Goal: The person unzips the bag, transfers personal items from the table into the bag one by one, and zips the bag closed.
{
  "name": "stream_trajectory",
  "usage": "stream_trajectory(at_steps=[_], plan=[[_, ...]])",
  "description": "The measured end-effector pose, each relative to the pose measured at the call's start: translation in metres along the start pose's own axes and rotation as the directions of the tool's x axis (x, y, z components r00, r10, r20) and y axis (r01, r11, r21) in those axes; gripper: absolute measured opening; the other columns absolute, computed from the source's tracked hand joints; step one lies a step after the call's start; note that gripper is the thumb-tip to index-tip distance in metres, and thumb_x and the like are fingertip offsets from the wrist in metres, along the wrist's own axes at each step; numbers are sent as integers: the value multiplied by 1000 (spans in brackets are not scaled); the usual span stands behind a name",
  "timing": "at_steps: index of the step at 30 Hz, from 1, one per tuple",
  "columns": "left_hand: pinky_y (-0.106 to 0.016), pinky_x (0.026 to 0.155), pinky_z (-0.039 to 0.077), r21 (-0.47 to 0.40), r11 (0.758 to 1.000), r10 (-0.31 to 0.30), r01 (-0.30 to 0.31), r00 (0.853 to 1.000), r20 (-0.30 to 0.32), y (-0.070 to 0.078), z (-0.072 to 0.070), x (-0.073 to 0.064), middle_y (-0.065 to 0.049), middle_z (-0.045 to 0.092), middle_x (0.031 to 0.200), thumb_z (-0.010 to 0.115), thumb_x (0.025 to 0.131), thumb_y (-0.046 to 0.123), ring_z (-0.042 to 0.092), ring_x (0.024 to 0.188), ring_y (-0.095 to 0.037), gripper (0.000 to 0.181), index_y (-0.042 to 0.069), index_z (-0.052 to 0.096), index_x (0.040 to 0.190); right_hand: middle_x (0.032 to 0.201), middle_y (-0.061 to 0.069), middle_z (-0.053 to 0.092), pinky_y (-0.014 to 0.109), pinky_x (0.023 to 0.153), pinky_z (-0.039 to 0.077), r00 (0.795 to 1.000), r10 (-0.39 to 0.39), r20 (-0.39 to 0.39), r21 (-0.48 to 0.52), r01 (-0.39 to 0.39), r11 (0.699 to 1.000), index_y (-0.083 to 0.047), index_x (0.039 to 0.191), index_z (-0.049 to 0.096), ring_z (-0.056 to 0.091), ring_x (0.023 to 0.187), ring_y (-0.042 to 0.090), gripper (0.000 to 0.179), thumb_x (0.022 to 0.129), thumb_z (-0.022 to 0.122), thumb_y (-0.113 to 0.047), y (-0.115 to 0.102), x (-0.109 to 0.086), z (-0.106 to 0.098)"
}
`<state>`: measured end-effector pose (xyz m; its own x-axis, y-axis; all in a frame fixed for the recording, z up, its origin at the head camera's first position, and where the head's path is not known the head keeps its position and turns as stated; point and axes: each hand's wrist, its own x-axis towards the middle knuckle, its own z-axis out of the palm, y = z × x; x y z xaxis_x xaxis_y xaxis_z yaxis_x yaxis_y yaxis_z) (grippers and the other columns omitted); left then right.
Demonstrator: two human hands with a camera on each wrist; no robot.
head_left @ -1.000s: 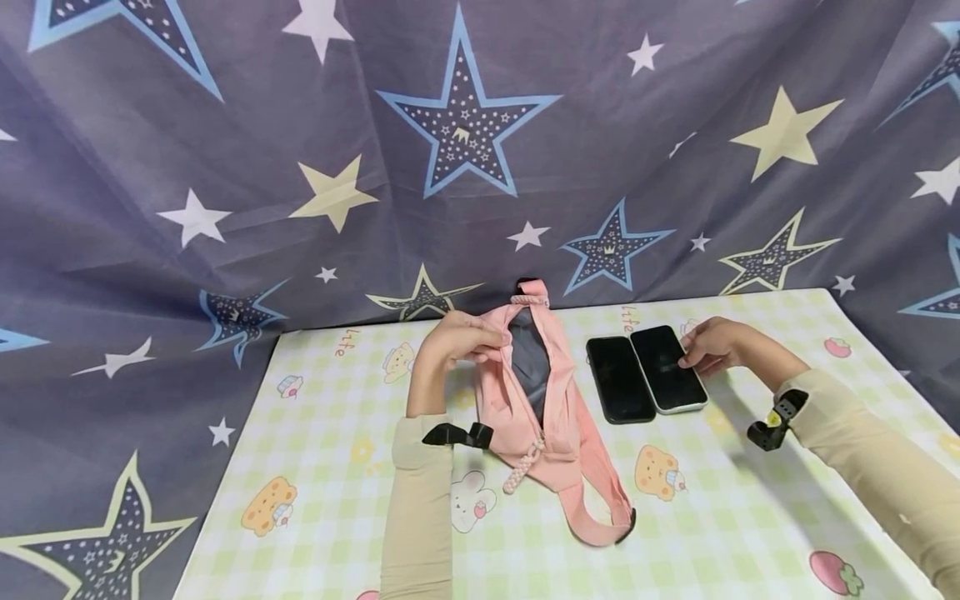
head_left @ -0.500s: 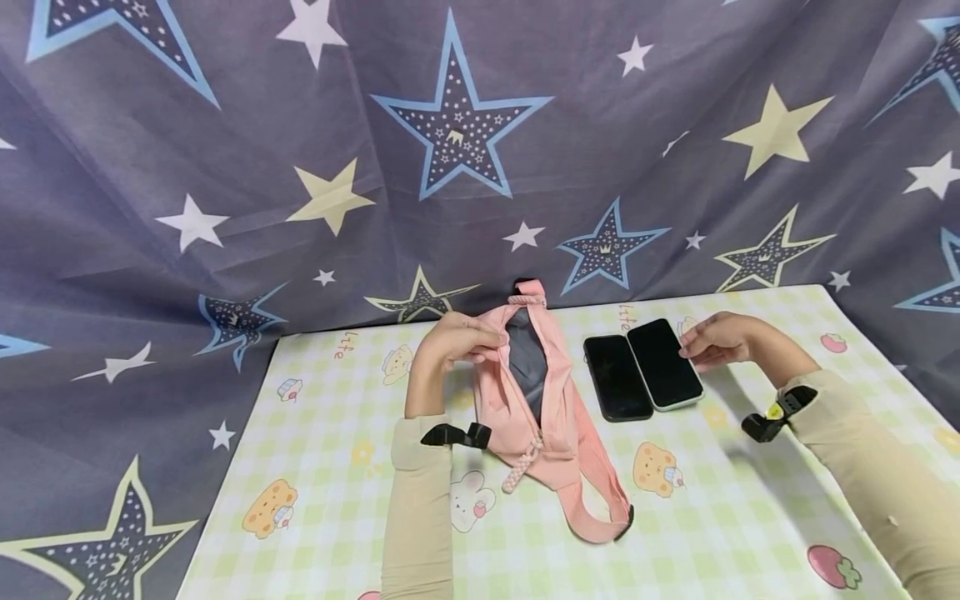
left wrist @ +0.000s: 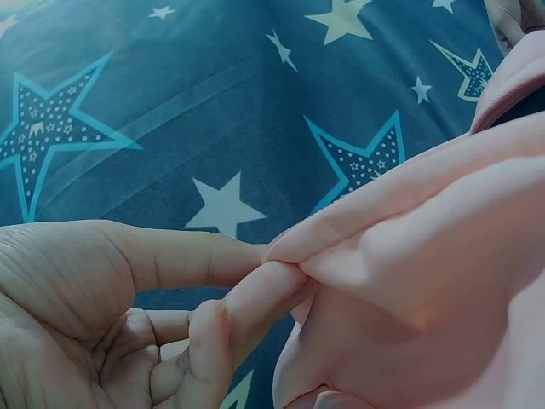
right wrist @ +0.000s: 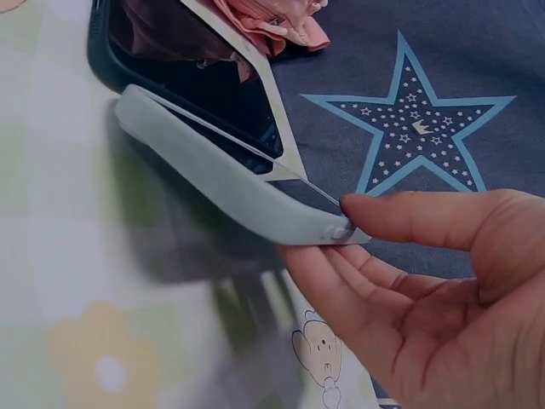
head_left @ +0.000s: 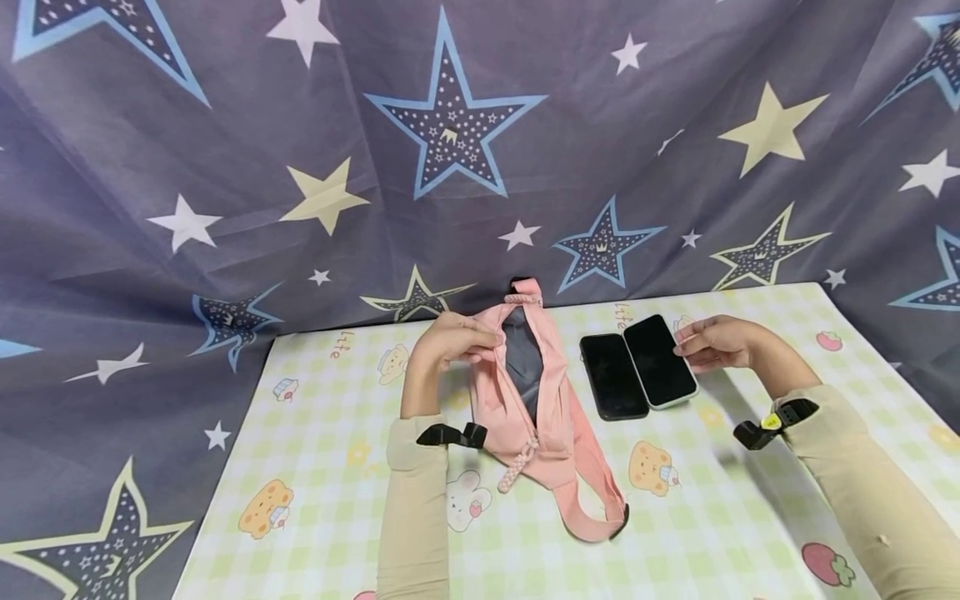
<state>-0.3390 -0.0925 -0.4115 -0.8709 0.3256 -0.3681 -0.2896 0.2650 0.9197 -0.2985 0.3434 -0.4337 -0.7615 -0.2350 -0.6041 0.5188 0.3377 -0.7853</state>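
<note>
A pink sling bag point(head_left: 497, 410) lies on the table with its zipped pocket spread wide, showing a dark grey lining point(head_left: 522, 358). At the left edge of that opening, my left hand point(head_left: 450, 340) pinches the fabric; the left wrist view shows thumb and finger on the pink cloth point(left wrist: 409, 281). My right hand point(head_left: 716, 343) grips a smartphone in a pale case point(head_left: 660, 362), thumb on top and fingers beneath. The right wrist view shows this phone point(right wrist: 221, 175) tilted, its near side raised above the table. Close on its left lies a second black smartphone point(head_left: 615, 379).
A looped pink strap point(head_left: 588, 527) trails from the bag toward the front. The checked tablecloth point(head_left: 315, 467) has cartoon prints. Behind the table's back edge hangs a dark star-patterned curtain point(head_left: 360, 250). Both wrists wear black straps point(head_left: 450, 435).
My right fingers have slid under the pale-cased phone's right side and lifted it into a tilt. My left hand keeps its pinch on the bag. The head view has shifted slightly.
</note>
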Motion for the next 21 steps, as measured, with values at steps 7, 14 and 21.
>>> stream_trajectory(at_steps=[7, 14, 21], plan=[[-12, 50, 51, -14, 1000, 10, -10, 1000, -5, -2, -1, -1, 5, 71, 61, 76, 88, 5, 65, 53, -1, 13, -2, 74, 99, 94, -12, 70, 25, 85, 60, 1000, -13, 11, 35, 12, 999, -4, 136, 45, 69, 85, 4, 34, 103, 53, 0, 6, -1, -1], [-12, 50, 51, -24, 1000, 12, -12, 1000, 5, -2, -3, -3, 5, 71, 60, 76, 89, 5, 67, 54, -1, 12, -1, 74, 99, 91, -11, 72, 23, 87, 60, 999, -11, 48, 113, 5, 994, -8, 116, 62, 70, 85, 2, 21, 104, 48, 2, 13, 3, -5], [-12, 48, 49, -43, 999, 12, -12, 1000, 7, 0, -2, -4, 5, 71, 59, 76, 89, 4, 66, 52, -1, 5, 2, 73, 93, 91, -11, 74, 21, 86, 60, 999, -12, 46, 175, 4, 985, -20, 98, 67, 71, 85, 2, 31, 105, 46, 2, 21, 2, -7]])
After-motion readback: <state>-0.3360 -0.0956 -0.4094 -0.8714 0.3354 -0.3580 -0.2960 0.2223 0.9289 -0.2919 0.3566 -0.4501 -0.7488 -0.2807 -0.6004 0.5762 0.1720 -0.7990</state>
